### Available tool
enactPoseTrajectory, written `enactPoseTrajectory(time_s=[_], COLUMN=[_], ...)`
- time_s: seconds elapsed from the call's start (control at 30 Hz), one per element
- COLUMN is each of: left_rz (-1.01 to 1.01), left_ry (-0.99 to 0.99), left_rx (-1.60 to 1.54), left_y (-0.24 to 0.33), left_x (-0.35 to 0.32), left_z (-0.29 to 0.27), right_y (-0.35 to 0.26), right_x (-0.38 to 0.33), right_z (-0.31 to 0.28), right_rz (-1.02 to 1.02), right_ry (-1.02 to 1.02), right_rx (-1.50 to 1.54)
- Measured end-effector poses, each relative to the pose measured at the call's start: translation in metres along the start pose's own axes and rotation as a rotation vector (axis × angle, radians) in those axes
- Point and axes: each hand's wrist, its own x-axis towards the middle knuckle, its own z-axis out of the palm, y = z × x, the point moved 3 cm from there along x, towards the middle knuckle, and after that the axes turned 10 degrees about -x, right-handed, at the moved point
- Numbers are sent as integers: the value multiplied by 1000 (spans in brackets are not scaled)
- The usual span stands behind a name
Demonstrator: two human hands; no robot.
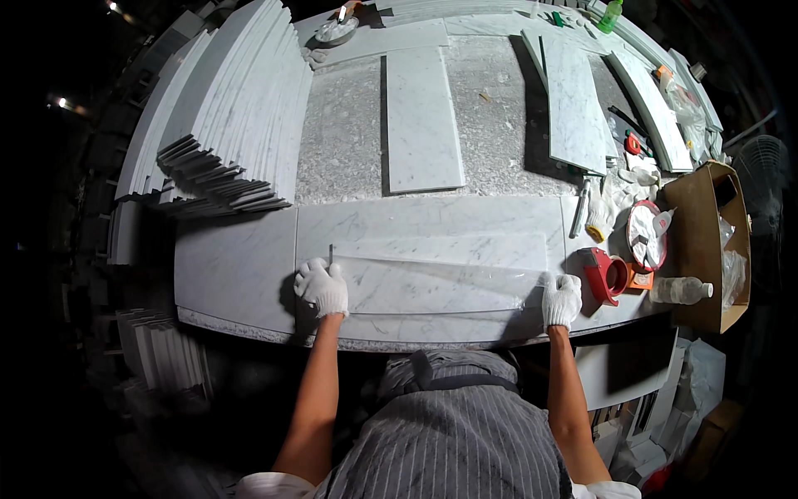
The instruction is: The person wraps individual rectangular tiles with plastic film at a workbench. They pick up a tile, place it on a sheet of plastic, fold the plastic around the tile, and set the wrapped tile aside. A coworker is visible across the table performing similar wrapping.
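A pale grey-veined marble strip (449,295) lies flat on the slab-topped bench in front of me. Across it runs a clear plastic film (440,268), slanting slightly down from left to right. My left hand (322,287), in a white knit glove, rests at the strip's left end, fingers spread and the thumb side against the film's end. At the right end my right hand (562,301), also gloved, is closed with the film's other end at its fingers. The exact grip of the right fingertips is hidden by the glove.
Tall stacked marble slabs (233,108) stand at the left. Ahead lies a single slab (422,121); more slabs (573,108) lean at the right. Near my right hand are a red tape dispenser (596,274), a plastic bottle (680,290), a red-rimmed bowl (646,235) and a cardboard box (692,224).
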Motion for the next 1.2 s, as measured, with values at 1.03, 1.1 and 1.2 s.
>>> enactPoseTrajectory(time_s=[1.03, 1.1, 1.2], left_rz=[1179, 1285, 1320], left_ry=[-409, -220, -55], left_rx=[-398, 68, 476], left_y=[235, 226, 221], left_x=[-113, -121, -123], left_z=[52, 75, 95], right_y=[-55, -55, -53], right_x=[-42, -22, 4], right_z=[-26, -18, -12], right_rz=[-699, -661, -655], right_ry=[22, 41, -16], right_rx=[249, 85, -5])
